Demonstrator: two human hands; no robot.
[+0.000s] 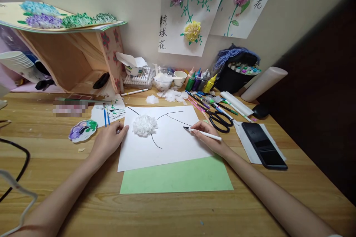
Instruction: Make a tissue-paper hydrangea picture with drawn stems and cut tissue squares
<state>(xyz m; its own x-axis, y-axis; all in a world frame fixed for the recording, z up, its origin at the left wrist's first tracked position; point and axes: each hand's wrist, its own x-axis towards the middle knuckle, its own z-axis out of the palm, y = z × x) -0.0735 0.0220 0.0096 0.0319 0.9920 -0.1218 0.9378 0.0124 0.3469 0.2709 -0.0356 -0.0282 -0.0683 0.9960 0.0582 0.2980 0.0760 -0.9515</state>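
A white sheet of paper (172, 144) lies on the table, partly over a green sheet (178, 179). On its left half sits a ruffled white paper flower (145, 125), with thin black lines drawn around it and toward the right. My right hand (208, 137) grips a white brush pen (207, 133), its black tip just above or on the paper near the right end of a curved line. My left hand (111, 137) rests at the paper's left edge, fingers curled in; whether anything is inside them is hidden.
Black-handled scissors (219, 120) and several pens lie beyond my right hand. A phone (264, 146) rests on tissue at the right. A paint palette (82, 130) and two blue brushes (106, 115) lie left. Paint bottles (198, 81) and paper scraps (172, 95) stand or lie behind.
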